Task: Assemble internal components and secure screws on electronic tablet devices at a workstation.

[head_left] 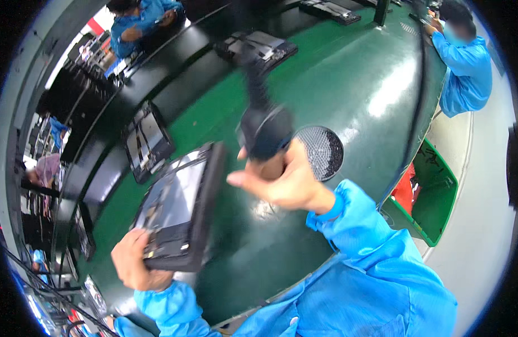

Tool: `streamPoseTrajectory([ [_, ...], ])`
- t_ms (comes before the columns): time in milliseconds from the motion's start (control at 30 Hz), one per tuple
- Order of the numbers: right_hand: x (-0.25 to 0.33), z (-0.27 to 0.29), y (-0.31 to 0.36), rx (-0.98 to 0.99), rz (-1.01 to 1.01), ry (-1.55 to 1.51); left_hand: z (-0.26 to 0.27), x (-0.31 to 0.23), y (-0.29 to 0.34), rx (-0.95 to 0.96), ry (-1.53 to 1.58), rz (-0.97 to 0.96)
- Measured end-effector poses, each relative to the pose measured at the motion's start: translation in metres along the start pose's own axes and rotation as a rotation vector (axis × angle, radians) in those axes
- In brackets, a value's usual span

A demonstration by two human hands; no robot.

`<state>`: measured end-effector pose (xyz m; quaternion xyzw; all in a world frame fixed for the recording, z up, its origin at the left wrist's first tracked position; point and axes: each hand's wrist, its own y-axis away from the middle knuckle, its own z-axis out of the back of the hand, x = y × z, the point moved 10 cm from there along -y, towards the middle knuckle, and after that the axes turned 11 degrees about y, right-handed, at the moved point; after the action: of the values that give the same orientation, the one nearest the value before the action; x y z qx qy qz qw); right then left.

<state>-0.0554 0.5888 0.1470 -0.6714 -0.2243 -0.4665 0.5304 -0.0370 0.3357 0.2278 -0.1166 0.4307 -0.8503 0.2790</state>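
Both forearms, in blue sleeves, come in from the lower edge. The left forearm is short in view and the left hand is turned inward, its fingers curled over the near left corner of a black-framed panel and the base of the hand below that corner. So the left fingers are holding the panel, which is tilted, its long side running up and away from them; whether it also rests on the bench, I cannot tell.

The right forearm reaches up and left, wrist bent, and the right hand sits higher than the left. Its thumb points left toward the panel's right edge, apart from it. A blurred black round-ended tool covers part of the right fingers, so I cannot tell whether they grip it.

Just right of the right fingers, a round dish of small dark pieces stands on the green bench. Well to the right of them is a green bin with something red inside. Beyond the left fingers and the held panel lies a second panel; farther, above the right fingers, a third panel. Farthest are two co-workers in blue, one up right, another up left.
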Motion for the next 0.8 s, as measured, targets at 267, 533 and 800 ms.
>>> streamPoseTrajectory([
  [267, -0.007, 0.084, -0.033, -0.171, -0.05, -0.044, -0.085, -0.069, 0.069, 0.574, 0.208, 0.196],
  [533, -0.029, 0.09, -0.034, -0.128, -0.048, 0.083, -0.119, -0.105, 0.084, 0.672, 0.408, 0.114],
  [800, -0.034, 0.086, -0.036, -0.115, -0.038, 0.075, -0.162, -0.125, 0.063, 0.77, 0.407, 0.205],
])
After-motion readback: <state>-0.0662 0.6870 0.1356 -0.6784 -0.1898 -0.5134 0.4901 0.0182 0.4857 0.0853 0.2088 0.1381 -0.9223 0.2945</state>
